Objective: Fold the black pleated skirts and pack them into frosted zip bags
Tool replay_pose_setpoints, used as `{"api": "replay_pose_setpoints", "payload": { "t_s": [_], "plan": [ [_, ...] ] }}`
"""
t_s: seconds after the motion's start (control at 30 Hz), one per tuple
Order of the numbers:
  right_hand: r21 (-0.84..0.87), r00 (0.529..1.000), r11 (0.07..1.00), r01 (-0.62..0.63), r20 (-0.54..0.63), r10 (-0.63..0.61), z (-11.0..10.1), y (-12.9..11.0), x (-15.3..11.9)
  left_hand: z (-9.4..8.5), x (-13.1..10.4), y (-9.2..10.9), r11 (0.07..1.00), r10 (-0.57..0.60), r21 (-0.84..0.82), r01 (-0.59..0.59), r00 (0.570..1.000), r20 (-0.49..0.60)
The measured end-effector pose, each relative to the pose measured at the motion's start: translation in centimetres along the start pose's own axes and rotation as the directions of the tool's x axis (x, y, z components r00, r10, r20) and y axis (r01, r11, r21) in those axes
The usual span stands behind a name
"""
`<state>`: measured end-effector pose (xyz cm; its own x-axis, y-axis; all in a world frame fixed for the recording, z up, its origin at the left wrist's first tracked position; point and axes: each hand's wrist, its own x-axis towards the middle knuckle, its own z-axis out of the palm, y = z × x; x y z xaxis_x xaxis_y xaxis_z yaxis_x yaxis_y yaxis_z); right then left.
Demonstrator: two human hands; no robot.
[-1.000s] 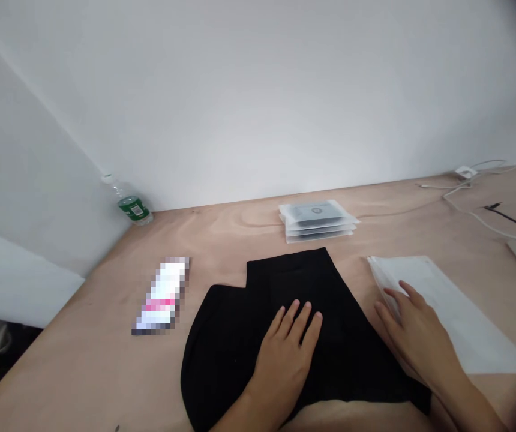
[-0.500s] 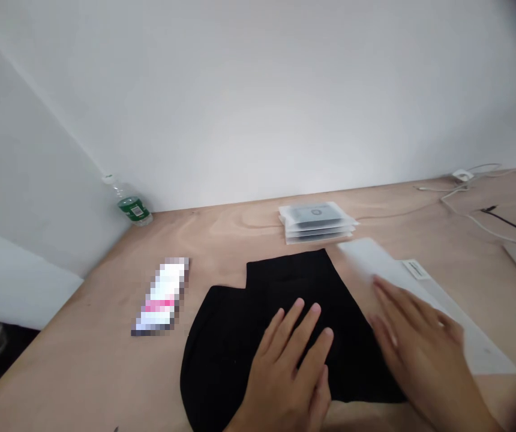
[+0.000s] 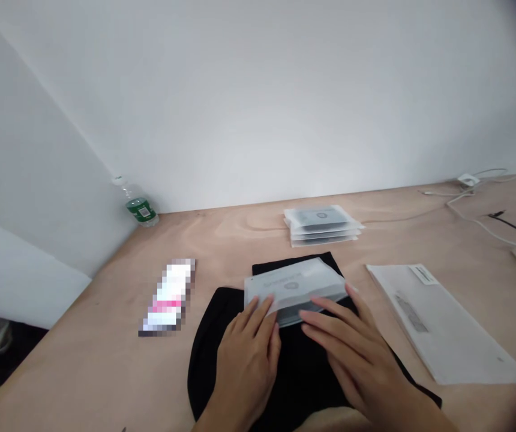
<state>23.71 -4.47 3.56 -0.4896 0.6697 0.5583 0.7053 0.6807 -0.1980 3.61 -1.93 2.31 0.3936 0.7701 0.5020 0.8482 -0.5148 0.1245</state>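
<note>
- The translucent pouch lies on the black cloth, in the middle stretch of the desk, between the wall-side edge and the near edge.
- Its long axis runs roughly side to side, along the desk's back edge; it lies directly ahead of both hands, neither clearly nearer.
- The left hand has its fingertips over the pouch's near-left part, thumb beside them; whether it pinches the film, I cannot tell.
- The right hand is open, fingers spread and extended over the near-right part.
- Flat white pouches lie right of the cloth, nearest the right hand, slanting toward the desk's near-right corner.
- A pouch stack sits beyond the cloth, near the back edge.
</note>
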Motion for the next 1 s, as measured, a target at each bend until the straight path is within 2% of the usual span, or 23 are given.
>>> {"api": "replay_pose_setpoints", "payload": {
  "t_s": [0.03, 0.07, 0.1, 0.13, 0.2, 0.27, 0.33, 0.43, 0.57, 0.67, 0.73, 0.83, 0.9, 0.93, 1.0],
  "plan": [
    [0.057, 0.988, 0.996, -0.069, -0.131, 0.076, -0.1, 0.0, -0.2, 0.2, -0.1, -0.3, 1.0, -0.024, -0.004, 0.024, 1.0, -0.011],
    [0.114, 0.952, 0.978, -0.176, -0.232, 0.198, -0.1, 0.1, -0.2, 0.3, -0.2, -0.5, 0.999, -0.053, -0.01, 0.052, 0.998, -0.027],
    [0.159, 0.895, 0.936, -0.314, -0.279, 0.348, 0.1, 0.4, -0.2, 0.4, -0.3, -0.7, 0.997, -0.083, -0.016, 0.082, 0.996, -0.043],
    [0.18, 0.827, 0.867, -0.465, -0.262, 0.498, 0.3, 0.9, 0.0, 0.4, -0.3, -0.8, 0.994, -0.109, -0.022, 0.107, 0.992, -0.061],
    [0.123, 0.692, 0.697, -0.707, -0.085, 0.717, 1.2, 2.1, 0.6, 0.3, -0.3, -0.9, 0.988, -0.15, -0.035, 0.148, 0.985, -0.088],
    [0.029, 0.601, 0.603, -0.797, 0.133, 0.788, 2.3, 3.4, 1.2, 0.3, -0.2, -1.0, 0.983, -0.181, -0.043, 0.178, 0.978, -0.101],
    [-0.003, 0.566, 0.588, -0.809, 0.266, 0.78, 3.2, 4.5, 1.7, 0.4, -0.1, -1.0, 0.98, -0.197, -0.046, 0.193, 0.975, -0.106],
    [0.019, 0.548, 0.576, -0.817, 0.336, 0.766, 4.1, 5.1, 2.1, 0.7, 0.0, -1.3, 0.982, -0.187, -0.045, 0.183, 0.976, -0.113],
    [0.184, 0.53, 0.5, -0.846, 0.388, 0.754, 4.2, 4.8, 2.4, 1.0, 0.1, -1.7, 0.98, -0.199, -0.024, 0.197, 0.972, -0.122],
    [0.391, 0.526, 0.373, -0.841, 0.434, 0.731, 3.8, 4.3, 2.6, 1.0, 0.4, -1.8, 0.978, -0.208, -0.005, 0.209, 0.97, -0.126],
    [0.568, 0.511, 0.201, -0.798, 0.462, 0.725, 3.2, 3.8, 2.4, 1.0, 0.7, -1.7, 0.978, -0.208, 0.002, 0.21, 0.97, -0.129],
    [0.715, 0.43, -0.19, -0.673, 0.587, 0.686, 1.6, 3.1, 1.6, 1.2, 1.1, -1.5, 0.976, -0.215, 0.002, 0.217, 0.969, -0.121],
    [0.673, 0.364, -0.441, -0.593, 0.713, 0.599, 0.5, 2.7, 0.9, 1.5, 1.4, -1.4, 0.978, -0.209, 0.004, 0.21, 0.973, -0.099],
    [0.635, 0.328, -0.534, -0.558, 0.76, 0.561, 0.0, 2.5, 0.6, 1.7, 1.5, -1.3, 0.979, -0.201, 0.006, 0.202, 0.976, -0.085],
    [0.584, 0.261, -0.634, -0.506, 0.805, 0.533, -0.5, 2.2, 0.5, 2.0, 1.6, -1.0, 0.984, -0.179, 0.006, 0.18, 0.982, -0.063]
  ]
}}
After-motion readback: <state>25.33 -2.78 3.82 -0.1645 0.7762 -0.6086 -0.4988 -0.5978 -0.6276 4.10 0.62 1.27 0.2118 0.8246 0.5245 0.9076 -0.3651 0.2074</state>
